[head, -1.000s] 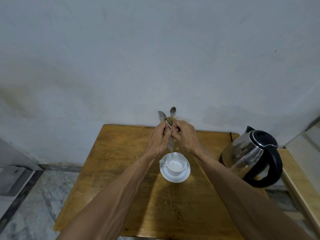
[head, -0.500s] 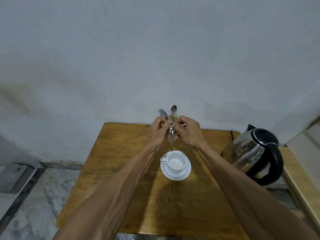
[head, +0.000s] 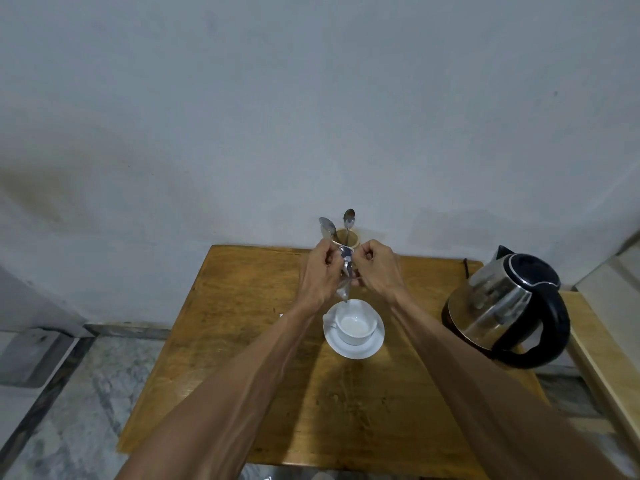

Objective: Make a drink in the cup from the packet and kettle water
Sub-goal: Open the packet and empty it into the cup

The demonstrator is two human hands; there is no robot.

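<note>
Left hand (head: 318,271) & right hand (head: 375,268) both pinch the packet (head: 344,282) top; its long axis hangs vertical, lower end just above the cup (head: 353,323), directly below both hands.

A small wooden holder (head: 352,238) is set at the back of the table (head: 242,306). Two spoons (head: 348,218) are stood in it. A saucer (head: 360,349) is laid on the table.

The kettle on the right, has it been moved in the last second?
No. The kettle sits at the same spot by the right edge of the table, equally far from the cup; small shifts come from the head camera.
</note>
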